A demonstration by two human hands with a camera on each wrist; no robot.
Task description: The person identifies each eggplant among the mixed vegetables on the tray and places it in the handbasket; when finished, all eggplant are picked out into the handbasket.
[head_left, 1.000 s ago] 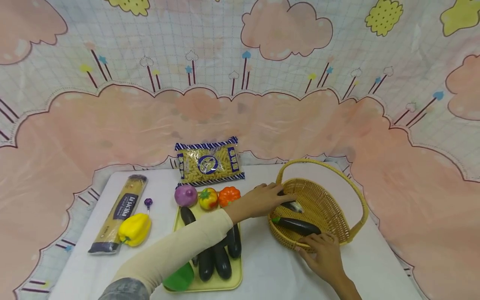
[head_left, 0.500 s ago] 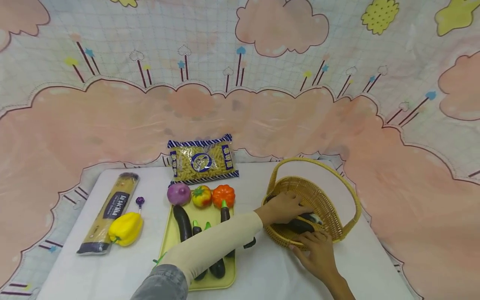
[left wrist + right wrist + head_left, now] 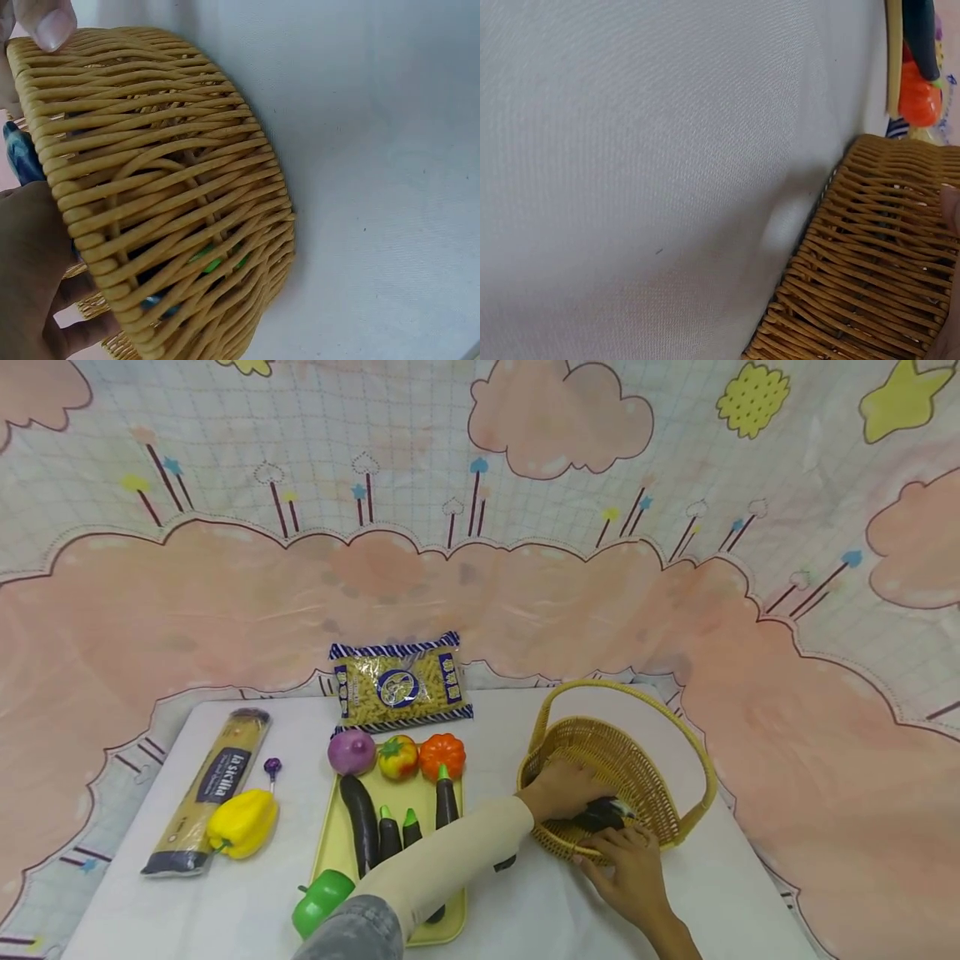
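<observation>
My left hand (image 3: 566, 789) reaches down inside the wicker basket (image 3: 543, 737), holding a dark eggplant (image 3: 600, 817) whose shiny end shows past the fingers. Another eggplant in the basket is largely hidden by this hand. In the left wrist view, the left hand (image 3: 34, 259) is behind the woven wall (image 3: 172, 165), and green and dark bits show through the gaps. At the basket's near rim, my right hand (image 3: 626, 868) grips with fingers over the edge and thumb outside; that thumb (image 3: 950, 208) lies against the wicker in the right wrist view.
Left of the basket lies a yellow tray (image 3: 455, 935) with several eggplants (image 3: 360, 818), partly under my left sleeve. Around it are a purple onion (image 3: 352, 752), orange pumpkin (image 3: 442, 755) and green pepper (image 3: 322, 897). Pasta bags (image 3: 401, 685), a yellow pepper (image 3: 243, 824) and arched handle (image 3: 660, 703) also stand about.
My left hand has gone from the basket's left rim down inside with the eggplant, toward the right hand. The right hand stays on the near rim. The head view has shifted slightly.
</observation>
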